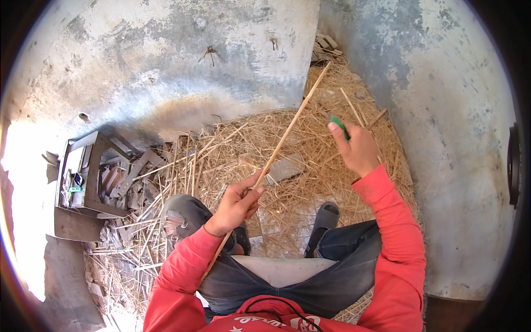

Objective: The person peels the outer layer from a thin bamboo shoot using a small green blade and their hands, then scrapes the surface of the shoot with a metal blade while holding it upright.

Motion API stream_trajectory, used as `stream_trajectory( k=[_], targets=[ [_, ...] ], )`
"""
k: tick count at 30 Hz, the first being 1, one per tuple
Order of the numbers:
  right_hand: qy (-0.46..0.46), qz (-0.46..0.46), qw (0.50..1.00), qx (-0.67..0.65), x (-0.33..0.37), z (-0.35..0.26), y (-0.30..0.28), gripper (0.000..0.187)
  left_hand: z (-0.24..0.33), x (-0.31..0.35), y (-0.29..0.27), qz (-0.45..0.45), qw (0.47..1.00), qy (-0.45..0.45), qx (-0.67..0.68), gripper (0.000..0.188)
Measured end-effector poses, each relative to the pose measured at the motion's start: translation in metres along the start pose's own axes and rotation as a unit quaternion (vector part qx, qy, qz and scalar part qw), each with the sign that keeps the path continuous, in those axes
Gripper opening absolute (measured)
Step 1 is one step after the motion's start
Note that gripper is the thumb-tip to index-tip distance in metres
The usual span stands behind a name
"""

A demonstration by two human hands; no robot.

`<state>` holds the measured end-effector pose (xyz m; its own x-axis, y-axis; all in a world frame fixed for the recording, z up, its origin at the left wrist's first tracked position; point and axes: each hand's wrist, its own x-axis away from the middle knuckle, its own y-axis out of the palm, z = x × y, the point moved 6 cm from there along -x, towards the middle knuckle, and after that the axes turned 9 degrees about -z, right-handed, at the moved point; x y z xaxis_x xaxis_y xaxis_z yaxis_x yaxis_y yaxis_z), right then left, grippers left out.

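A long thin wooden strip slants from beside my left forearm up toward the far right. My left hand is closed round its lower part, with thumb and fingers pinching it. To the right of the strip and apart from it, my right hand is closed round a small green-handled tool. The tool's front end is too blurred to make out. Both hands are above the floor, out in front of my knees.
Straw-like shavings and loose strips cover the floor. A worn wall stands ahead and another wall at the right. A dark wooden stool-like frame is at the left, near scrap pieces. My sandalled foot rests below the strip.
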<state>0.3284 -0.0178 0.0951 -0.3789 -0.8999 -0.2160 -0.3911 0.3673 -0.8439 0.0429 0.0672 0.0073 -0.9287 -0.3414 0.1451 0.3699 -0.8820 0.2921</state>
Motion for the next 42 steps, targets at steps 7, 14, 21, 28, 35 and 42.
stream_trajectory(
  k=[7,14,21,28,35,42],
  targets=[
    [0.009,-0.022,0.984,-0.176,-0.003,-0.013,0.022,0.057,0.004,-0.009,0.015,-0.015,1.000,0.000,-0.013,0.052],
    [0.042,-0.041,0.916,-0.398,-0.004,-0.013,0.048,0.037,0.001,-0.011,0.025,-0.046,0.999,-0.021,-0.002,0.050],
    [0.096,-0.097,0.873,-0.468,-0.001,-0.010,0.059,0.031,-0.007,-0.012,0.025,-0.074,0.997,-0.019,0.014,0.054],
    [-0.029,-0.101,0.962,-0.250,0.000,-0.027,0.045,0.042,-0.003,-0.013,0.023,-0.067,0.998,0.002,0.008,0.053],
    [-0.048,-0.204,0.977,-0.041,0.039,-0.074,0.070,0.066,-0.004,-0.012,0.016,-0.016,1.000,0.011,0.007,0.054],
    [-0.056,-0.146,0.987,0.034,0.026,-0.059,0.085,0.067,-0.004,-0.008,0.008,0.032,0.999,0.003,-0.030,0.052]
  ],
)
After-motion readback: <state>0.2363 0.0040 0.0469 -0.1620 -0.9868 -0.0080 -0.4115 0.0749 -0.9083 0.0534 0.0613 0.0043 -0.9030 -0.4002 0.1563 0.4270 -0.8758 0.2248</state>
